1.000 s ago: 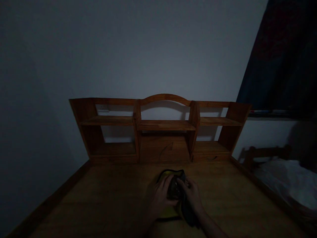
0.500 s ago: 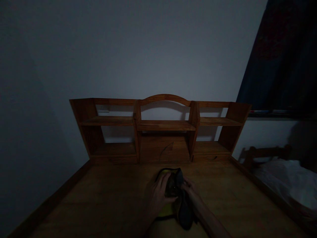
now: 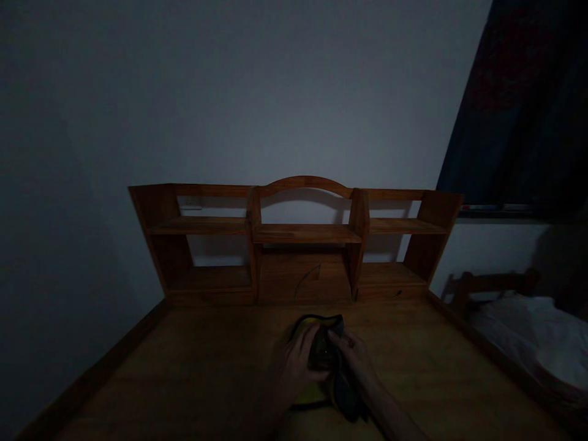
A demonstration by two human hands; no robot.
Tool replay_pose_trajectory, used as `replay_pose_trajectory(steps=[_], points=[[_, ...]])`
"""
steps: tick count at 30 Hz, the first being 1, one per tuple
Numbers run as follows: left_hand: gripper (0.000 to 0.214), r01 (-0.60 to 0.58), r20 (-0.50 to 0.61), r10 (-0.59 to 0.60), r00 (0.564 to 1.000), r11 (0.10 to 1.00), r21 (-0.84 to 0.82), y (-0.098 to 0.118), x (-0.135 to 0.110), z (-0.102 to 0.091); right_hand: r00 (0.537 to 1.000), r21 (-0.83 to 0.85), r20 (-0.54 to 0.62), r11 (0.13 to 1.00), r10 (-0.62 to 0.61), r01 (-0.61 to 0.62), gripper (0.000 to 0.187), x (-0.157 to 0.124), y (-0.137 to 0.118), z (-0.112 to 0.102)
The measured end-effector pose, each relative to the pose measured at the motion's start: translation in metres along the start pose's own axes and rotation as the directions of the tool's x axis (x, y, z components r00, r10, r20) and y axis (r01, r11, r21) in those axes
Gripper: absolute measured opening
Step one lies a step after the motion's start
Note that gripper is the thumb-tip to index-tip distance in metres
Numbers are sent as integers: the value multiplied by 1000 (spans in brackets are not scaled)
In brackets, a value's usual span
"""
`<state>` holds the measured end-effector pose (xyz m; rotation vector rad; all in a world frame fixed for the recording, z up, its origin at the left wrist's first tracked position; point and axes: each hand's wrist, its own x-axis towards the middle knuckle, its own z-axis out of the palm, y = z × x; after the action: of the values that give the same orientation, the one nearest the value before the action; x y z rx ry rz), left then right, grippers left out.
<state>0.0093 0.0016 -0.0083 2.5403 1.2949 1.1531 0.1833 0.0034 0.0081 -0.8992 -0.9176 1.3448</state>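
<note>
Low in the middle of the head view, a dark, soft-looking piece with a grey flap [image 3: 345, 395] lies over a yellow piece with a black edge [image 3: 315, 392]. The dim light hides what kind of thing they make up. My left hand [image 3: 296, 361] is curled around the left side of a dark, slightly shiny object [image 3: 321, 352] resting on the yellow piece. On the other side, my right hand [image 3: 354, 355] pinches the upper part of the dark flap between thumb and fingers. Both hands are close together, low over the desk.
The wooden desk top [image 3: 206, 361] has raised side edges. Along its back stands a wooden shelf unit [image 3: 307, 233] against a pale wall [image 3: 294, 92]. A dark curtain [image 3: 514, 110] hangs at right, above white bedding [image 3: 537, 331] and a wooden rail [image 3: 498, 282].
My right hand has moved slightly up and over the top of the dark flap, with its thumb now nearer the shiny object. The left hand stays almost where it was.
</note>
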Motion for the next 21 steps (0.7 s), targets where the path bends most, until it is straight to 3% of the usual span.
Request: replay_pose_trajectory(steps=[6, 15, 21], points=[[96, 20, 5, -21, 1000, 999, 36, 0, 3, -8, 996, 7, 82, 999, -34, 33, 41, 1, 6, -5], [93, -40, 82, 31, 996, 993, 111, 9, 3, -11, 998, 31, 59, 999, -19, 17, 43, 3, 7, -5], [101, -10, 101, -1, 995, 994, 105, 10, 3, -11, 999, 53, 49, 999, -16, 13, 42, 0, 2, 0]])
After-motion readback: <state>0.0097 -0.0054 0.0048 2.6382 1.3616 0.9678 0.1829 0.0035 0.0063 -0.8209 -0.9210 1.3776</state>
